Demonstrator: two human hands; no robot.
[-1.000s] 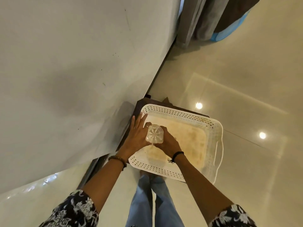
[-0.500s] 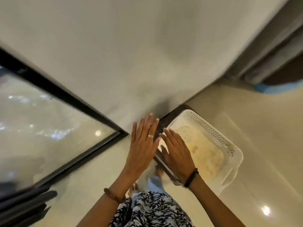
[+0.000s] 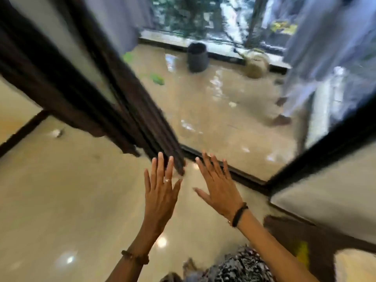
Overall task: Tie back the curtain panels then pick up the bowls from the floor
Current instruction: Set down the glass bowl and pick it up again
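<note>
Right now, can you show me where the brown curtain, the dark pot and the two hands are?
brown curtain (image 3: pixel 130 110): head view, on its hanging folds.
dark pot (image 3: pixel 197 58): head view, on its side wall.
left hand (image 3: pixel 160 192): head view, back of hand.
right hand (image 3: pixel 220 190): head view, back of hand.

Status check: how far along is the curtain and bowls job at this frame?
Done: nothing shows as finished. The dark curtain hangs loose with no tie visible, and the pale curtain across the glass also hangs free.
In hand: nothing. The left hand and right hand are both open, fingers spread, reaching toward the dark curtain's lower edge.
Left: tie both panels. No bowl is clearly identifiable; the frame is blurred.
</note>
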